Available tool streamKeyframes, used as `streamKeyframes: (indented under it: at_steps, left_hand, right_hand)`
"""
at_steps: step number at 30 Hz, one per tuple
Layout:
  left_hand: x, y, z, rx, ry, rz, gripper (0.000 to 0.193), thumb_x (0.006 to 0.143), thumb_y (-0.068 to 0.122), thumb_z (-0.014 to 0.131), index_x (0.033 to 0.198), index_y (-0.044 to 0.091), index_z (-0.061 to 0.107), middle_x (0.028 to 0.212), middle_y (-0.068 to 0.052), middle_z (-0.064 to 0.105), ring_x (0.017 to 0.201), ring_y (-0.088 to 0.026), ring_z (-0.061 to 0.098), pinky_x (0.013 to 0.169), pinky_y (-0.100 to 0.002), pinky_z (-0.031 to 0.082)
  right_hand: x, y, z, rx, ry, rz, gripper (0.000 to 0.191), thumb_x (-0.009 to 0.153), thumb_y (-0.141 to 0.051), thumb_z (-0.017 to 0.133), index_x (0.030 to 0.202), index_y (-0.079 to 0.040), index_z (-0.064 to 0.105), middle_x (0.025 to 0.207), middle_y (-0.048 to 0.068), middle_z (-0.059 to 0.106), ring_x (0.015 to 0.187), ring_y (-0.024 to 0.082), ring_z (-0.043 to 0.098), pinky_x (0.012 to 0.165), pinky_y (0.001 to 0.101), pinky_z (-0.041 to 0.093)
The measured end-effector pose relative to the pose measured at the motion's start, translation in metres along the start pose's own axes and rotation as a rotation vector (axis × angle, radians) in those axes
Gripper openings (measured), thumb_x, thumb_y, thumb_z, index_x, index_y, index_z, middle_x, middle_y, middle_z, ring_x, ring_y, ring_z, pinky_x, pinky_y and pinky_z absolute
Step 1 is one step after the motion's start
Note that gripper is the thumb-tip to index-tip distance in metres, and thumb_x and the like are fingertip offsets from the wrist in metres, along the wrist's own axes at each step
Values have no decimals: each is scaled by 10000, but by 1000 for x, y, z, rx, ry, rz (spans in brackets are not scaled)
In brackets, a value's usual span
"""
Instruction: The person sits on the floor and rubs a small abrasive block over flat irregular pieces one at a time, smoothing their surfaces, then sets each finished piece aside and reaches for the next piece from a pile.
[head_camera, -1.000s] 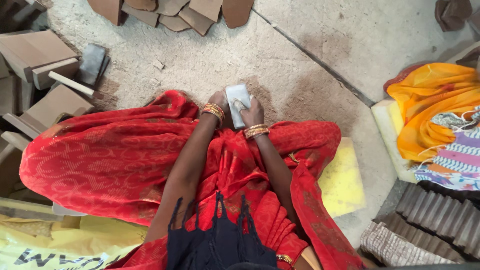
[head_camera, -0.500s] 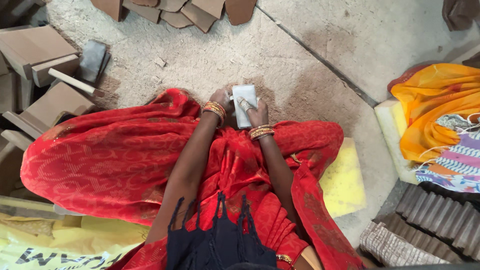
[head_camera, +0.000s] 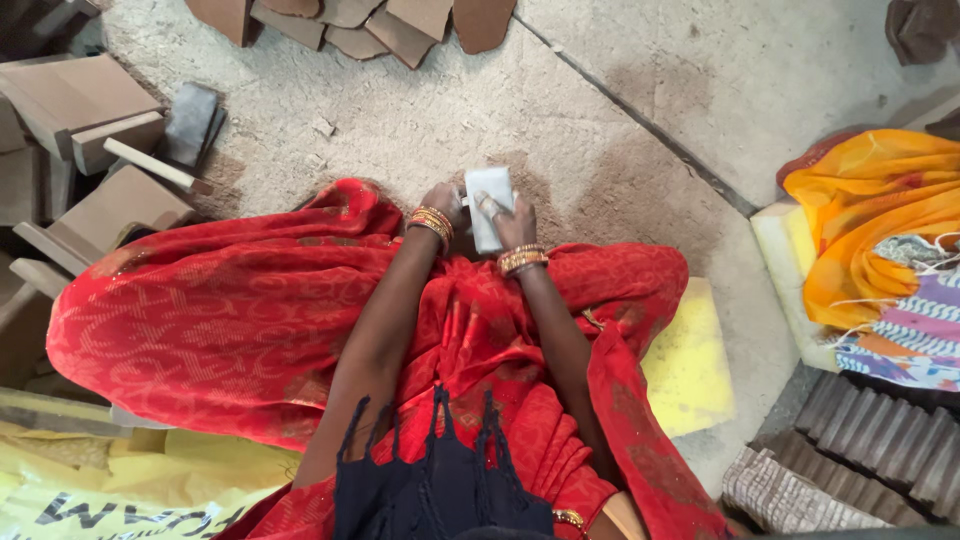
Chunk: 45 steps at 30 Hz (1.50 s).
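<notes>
Fingers of right hand (head_camera: 510, 222) and left hand (head_camera: 443, 202) closed around one pale rectangular block (head_camera: 489, 192).

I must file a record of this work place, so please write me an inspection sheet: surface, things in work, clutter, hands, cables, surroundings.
Surface: rough, dusty concrete floor with a seam running across it.
Things in work: one pale rectangular block, held low over the floor in front of the red garment.
Clutter: brown flat pieces at the top edge; wooden blocks and a dark grey piece on the left.
Hands: left hand touches the block's left edge; right hand lies over it in a grip.
Cables: nothing seen.
Surroundings: yellow foam pad, orange cloth of a person nearby, ribbed pieces, yellow sack.
</notes>
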<state>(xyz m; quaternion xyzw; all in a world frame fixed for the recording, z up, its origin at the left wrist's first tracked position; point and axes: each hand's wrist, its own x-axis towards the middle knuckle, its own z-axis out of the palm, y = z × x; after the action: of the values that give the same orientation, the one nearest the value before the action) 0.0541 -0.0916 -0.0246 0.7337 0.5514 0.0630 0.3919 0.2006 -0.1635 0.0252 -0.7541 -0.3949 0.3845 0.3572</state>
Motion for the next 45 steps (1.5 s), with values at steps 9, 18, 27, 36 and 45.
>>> streamKeyframes:
  at_steps: [9,18,27,36,45]
  left_hand:
    - [-10,7,-5,-41,-3,46,262,803,296,732,1021,160,786,960,-200,742,919,-385,718,832,-464,588]
    - [-5,3,-4,-22,23,129,329,779,288,721,1098,230,774,976,-186,743,911,-397,711,818,-480,579]
    - [-5,3,-4,45,27,167,308,795,314,711,1089,242,765,934,-202,730,872,-429,696,780,-519,573]
    - [-1,-3,-1,40,44,155,259,806,324,718,1032,213,773,916,-208,730,875,-415,708,797,-514,580]
    - [-4,-1,-5,44,37,236,177,788,281,686,893,164,767,912,-177,744,881,-391,722,789,-485,592]
  right_hand:
    - [11,7,6,-107,119,-64,428,785,-393,851,946,-14,735,840,148,766,686,244,737,636,376,582]
    - [12,8,1,-16,87,-34,433,776,-422,844,923,-25,756,852,174,780,725,304,751,663,404,581]
    - [26,10,9,-294,262,-303,488,802,-444,856,904,-4,671,851,261,718,780,451,703,678,524,564]
    - [-6,24,8,-491,224,-378,439,880,-422,769,1083,-46,671,829,283,701,762,515,666,667,603,519]
    - [13,14,3,-571,99,-380,380,926,-397,725,1025,-44,627,824,279,697,767,515,671,674,606,517]
